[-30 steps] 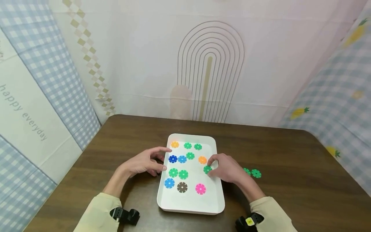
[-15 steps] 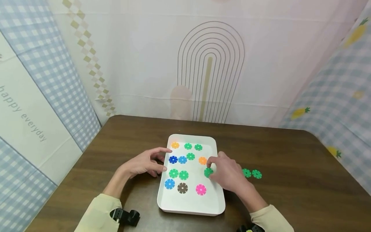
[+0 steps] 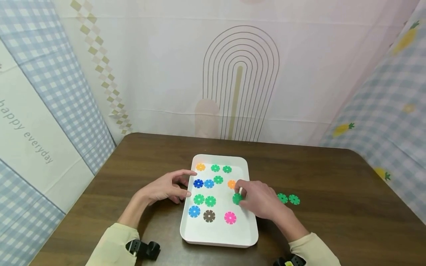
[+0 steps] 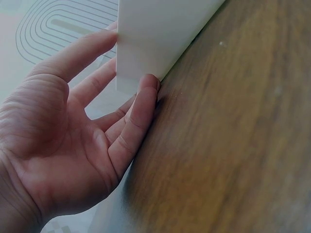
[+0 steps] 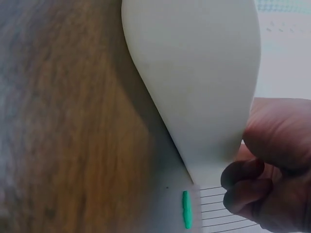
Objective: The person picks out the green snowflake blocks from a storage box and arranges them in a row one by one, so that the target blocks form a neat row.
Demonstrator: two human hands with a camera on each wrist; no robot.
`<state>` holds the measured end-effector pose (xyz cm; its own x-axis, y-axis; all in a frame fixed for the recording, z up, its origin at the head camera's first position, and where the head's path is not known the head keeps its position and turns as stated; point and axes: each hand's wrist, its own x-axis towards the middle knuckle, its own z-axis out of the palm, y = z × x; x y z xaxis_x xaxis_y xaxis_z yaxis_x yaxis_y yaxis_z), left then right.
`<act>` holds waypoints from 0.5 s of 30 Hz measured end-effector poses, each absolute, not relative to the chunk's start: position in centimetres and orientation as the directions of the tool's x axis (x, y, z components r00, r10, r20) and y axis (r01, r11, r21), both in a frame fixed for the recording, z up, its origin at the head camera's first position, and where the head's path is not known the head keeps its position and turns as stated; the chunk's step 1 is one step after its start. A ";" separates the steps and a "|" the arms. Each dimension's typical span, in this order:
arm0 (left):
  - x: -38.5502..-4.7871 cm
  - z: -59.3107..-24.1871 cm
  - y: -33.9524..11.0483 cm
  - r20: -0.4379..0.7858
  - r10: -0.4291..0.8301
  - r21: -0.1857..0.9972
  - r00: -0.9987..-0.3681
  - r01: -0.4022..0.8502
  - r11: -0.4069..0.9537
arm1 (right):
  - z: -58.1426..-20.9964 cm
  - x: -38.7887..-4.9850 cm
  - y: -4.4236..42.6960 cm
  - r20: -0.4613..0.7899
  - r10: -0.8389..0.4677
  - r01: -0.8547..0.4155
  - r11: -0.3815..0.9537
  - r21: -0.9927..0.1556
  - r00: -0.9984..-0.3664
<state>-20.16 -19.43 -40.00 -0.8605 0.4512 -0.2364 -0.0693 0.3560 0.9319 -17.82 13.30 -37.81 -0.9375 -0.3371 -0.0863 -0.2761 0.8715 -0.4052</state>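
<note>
A white tray (image 3: pixel 219 236) lies on the table and bears several coloured slotted plastic discs. My left hand (image 3: pixel 165 187) rests at its left side, thumb and index finger reaching over the rim; in the left wrist view the left hand (image 4: pixel 73 141) touches the outer wall with loosely bent fingers. Over the tray's right side, my right hand (image 3: pixel 261 199) pinches a green slotted disc (image 3: pixel 236 199) between thumb and index finger, partly hidden. An orange disc (image 3: pixel 231 184) lies just beyond these fingertips, and a pink disc (image 3: pixel 230 218) nearer me.
Two green discs (image 3: pixel 294 199) lie on the brown table (image 3: pixel 332 221) right of the tray, near the right forearm. Inside the tray, a brown disc (image 3: pixel 209 216), a dark blue disc (image 3: pixel 198 183) and several others lie flat. A patterned cloth (image 3: pixel 159 74) hangs behind.
My right hand has drawn slightly towards me with the green disc, away from the orange disc. The left hand and tray have stayed in place.
</note>
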 end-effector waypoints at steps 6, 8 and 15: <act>-20.2 -40.1 -19.4 -0.240 0.448 0.931 -0.861 -0.073 0.358 | -38.1 -17.9 13.8 -0.128 -0.364 -0.246 0.811 -0.531 -0.923; -20.2 -40.0 -19.4 -0.239 0.449 0.931 -0.861 -0.072 0.358 | -38.2 -17.9 14.1 -0.122 -0.381 -0.253 0.788 -0.561 -0.916; -20.3 -40.0 -19.5 -0.242 0.449 0.931 -0.860 -0.076 0.357 | -38.3 -18.3 14.9 -0.105 -0.425 -0.244 0.685 -0.686 -0.899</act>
<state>-20.27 -19.46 -40.04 -0.8602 0.4487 -0.2424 -0.0759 0.3574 0.9309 -18.27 14.94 -38.34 -0.8990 -0.4252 -0.1051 -0.2439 0.6852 -0.6863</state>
